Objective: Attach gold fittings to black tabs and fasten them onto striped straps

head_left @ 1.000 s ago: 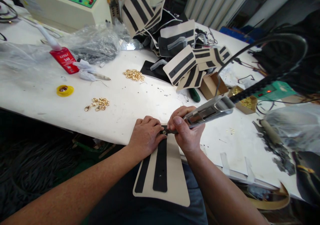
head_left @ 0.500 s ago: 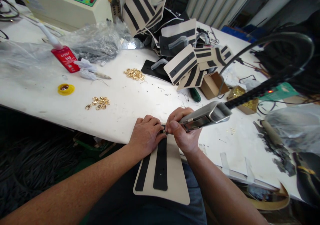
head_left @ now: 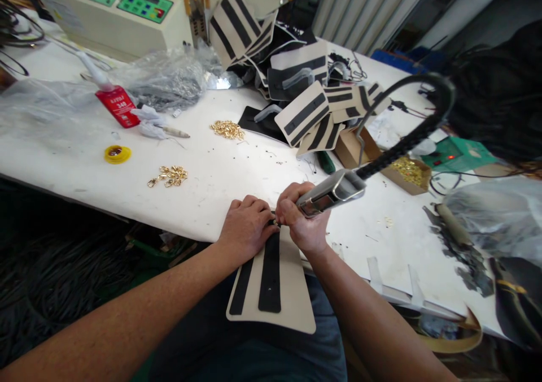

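A beige panel with black strips [head_left: 292, 291] lies across my lap, its far end at the table edge. My left hand [head_left: 248, 226] is closed over the panel's far left part, thumb and forefinger pinched beside a small metal fitting on the middle black strip. My right hand [head_left: 302, 221] is wrapped around a silver power screwdriver [head_left: 332, 192] with a thick black cable. The tool leans up to the right, its tip down by the fitting and hidden behind my fingers. Both hands' fingertips nearly meet there.
Gold clasps [head_left: 171, 176] and gold chain-like pieces [head_left: 227, 129] lie on the white table [head_left: 237, 173]. Left stand a red bottle [head_left: 118, 106] and a yellow tape roll [head_left: 117, 154]. Striped panels [head_left: 302, 111] are heaped behind, beside a cardboard box [head_left: 409, 176] of gold parts.
The screwdriver has shifted slightly left and stands a little lower in view, its cable bending in a tighter loop. Both hands stay at the same spot on the panel. The view has moved slightly.
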Tool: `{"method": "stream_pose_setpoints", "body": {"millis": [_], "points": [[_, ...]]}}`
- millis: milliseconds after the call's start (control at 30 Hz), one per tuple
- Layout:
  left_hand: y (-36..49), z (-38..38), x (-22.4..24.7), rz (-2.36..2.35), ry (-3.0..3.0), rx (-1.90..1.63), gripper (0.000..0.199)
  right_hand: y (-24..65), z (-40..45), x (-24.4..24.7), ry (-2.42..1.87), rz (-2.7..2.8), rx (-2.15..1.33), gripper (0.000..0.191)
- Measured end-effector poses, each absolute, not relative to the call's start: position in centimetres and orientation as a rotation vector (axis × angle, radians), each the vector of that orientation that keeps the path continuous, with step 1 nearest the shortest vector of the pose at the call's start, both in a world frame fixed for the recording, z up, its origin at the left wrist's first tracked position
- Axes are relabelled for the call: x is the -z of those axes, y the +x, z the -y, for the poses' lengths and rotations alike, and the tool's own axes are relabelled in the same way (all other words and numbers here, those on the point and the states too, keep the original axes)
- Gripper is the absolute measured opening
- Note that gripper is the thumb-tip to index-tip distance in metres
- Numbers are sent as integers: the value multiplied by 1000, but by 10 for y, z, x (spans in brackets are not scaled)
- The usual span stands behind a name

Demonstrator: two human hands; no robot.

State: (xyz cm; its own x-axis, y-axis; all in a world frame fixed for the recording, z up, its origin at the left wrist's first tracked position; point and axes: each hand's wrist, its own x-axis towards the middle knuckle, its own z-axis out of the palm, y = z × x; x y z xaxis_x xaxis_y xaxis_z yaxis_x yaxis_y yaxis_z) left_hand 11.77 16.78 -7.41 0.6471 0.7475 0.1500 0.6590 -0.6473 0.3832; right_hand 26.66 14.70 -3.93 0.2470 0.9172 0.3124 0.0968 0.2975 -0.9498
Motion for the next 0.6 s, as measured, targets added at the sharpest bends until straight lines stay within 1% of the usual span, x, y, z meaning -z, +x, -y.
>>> {"method": "stream_pose_setpoints", "body": {"millis": [133, 233, 500, 600], "points": [[118, -167, 77, -1156, 2576, -451, 24, 268, -148, 36, -1063, 1240, -845, 36], [117, -166, 78, -1139, 2581, -438, 26, 266, -149, 35, -1091, 1199, -830, 38], [117, -168, 76, -1120, 2584, -423, 25, 261, -150, 40, -1216, 1104, -767, 30], [117, -166, 75, -1124, 2593, -409, 25, 261, -148, 37, -1202, 1112, -776, 31]]}}
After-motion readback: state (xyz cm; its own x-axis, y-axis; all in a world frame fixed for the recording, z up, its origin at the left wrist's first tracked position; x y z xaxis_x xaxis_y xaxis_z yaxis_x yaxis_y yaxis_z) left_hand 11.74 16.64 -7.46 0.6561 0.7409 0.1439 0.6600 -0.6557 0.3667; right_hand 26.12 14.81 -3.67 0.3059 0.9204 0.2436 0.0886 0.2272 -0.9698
